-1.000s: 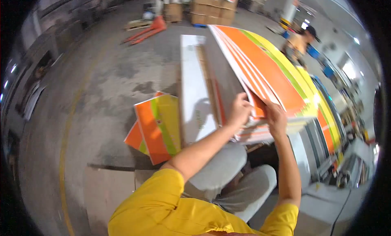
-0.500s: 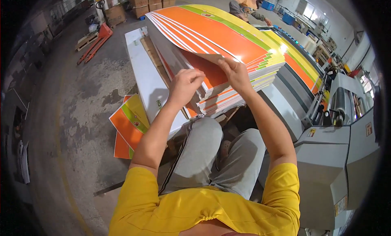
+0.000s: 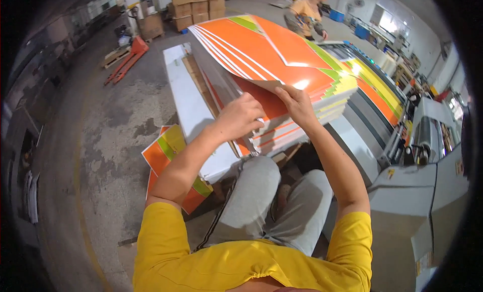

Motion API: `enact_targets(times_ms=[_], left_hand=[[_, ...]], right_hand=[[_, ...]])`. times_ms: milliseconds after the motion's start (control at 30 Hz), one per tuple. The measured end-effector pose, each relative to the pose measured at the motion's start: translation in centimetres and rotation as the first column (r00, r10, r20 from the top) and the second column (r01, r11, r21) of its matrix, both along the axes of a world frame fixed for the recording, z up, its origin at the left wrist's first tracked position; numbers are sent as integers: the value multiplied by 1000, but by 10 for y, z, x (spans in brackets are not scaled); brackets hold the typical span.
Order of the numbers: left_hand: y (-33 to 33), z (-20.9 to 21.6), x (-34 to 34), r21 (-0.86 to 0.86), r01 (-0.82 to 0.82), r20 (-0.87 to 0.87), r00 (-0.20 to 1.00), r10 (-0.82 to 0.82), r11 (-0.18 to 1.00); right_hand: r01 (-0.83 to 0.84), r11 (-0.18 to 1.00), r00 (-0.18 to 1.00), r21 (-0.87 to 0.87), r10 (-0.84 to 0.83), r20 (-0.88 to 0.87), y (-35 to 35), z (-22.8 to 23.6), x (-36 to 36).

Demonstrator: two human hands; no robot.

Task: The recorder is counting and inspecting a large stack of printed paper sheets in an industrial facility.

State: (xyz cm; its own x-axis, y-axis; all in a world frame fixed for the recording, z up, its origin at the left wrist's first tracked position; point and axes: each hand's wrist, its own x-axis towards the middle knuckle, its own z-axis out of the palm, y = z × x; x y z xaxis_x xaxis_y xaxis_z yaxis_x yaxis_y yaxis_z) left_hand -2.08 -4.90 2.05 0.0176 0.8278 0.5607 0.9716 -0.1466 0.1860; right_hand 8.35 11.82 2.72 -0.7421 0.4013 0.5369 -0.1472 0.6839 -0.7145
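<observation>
A tall stack of large printed sheets [image 3: 236,38], orange with green and yellow bands, stands before me, its top layers fanned in steps. My right hand [image 3: 299,106] pinches the near edge of the upper sheets, thumb on top. That edge is bent up, showing a grey-brown underside [image 3: 266,84] and an orange sheet [image 3: 271,104] beneath. At the near left corner of the stack is my left hand [image 3: 239,117], its fingers curled and closed; whatever they hold is hidden. One loose sheet [image 3: 297,48] lies askew on top, with its white-edged corner toward me.
A white board [image 3: 188,98] runs along the stack's left side, above loose printed sheets [image 3: 168,148]. To the right stands a grey machine [image 3: 402,191] with a printed sheet [image 3: 375,93] on its bed. A person [image 3: 306,15] is beyond it. A red pallet jack [image 3: 132,55] stands far left.
The top sheet has turned askew across the stack. My left hand has moved right and down along the near corner. My right hand keeps its pinch on the bent edge.
</observation>
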Motion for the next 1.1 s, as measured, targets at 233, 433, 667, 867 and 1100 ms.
enact_targets(times_ms=[233, 433, 667, 867, 1100], left_hand=[[6, -6, 0, 143, 55, -267, 963, -14, 988], [5, -2, 0, 225, 81, -362, 932, 6, 971], [16, -3, 2, 30, -85, -149, 985, 89, 996], [22, -12, 11, 115, -101, 6, 995, 101, 988], [21, -20, 39, 363, -326, 452, 881, 141, 873]], right_hand=[[-10, 999, 994, 53, 5, 109, 1, 4, 5], [16, 959, 989, 284, -57, 135, 0, 11, 8], [19, 916, 999, 402, -6, -32, 1, 1, 6], [70, 996, 996, 57, -72, 45, 43, -16, -16], [82, 989, 985, -124, -99, -138, 45, 21, -16]])
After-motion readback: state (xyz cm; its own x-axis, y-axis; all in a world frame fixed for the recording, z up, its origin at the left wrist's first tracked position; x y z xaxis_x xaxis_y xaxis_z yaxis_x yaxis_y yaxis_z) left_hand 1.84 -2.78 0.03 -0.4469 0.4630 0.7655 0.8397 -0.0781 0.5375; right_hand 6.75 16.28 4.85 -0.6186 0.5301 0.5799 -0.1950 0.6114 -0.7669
